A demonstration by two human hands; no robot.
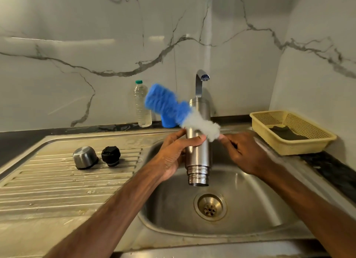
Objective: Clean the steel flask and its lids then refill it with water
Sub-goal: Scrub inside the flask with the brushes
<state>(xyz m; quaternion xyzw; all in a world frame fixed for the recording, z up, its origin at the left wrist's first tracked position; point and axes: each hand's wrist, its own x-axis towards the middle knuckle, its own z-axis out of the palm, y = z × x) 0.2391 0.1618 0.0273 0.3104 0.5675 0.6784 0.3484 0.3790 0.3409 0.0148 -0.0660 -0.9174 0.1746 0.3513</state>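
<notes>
The steel flask (198,152) hangs upside down over the sink basin (250,200), its threaded open mouth pointing at the drain. My left hand (173,153) grips its body from the left. My right hand (242,152) holds the handle end of a bottle brush (177,111) with blue and white bristles; the brush lies blurred across the flask's upper part, outside it. On the draining board to the left sit the steel cup lid (84,157) and the black stopper lid (111,155).
A tap (200,82) stands behind the flask, no water running. A clear plastic bottle (142,105) and a blue object (167,121) stand at the back wall. A yellow basket (292,132) with a dark scrub pad sits right of the sink. The drain (210,206) is open.
</notes>
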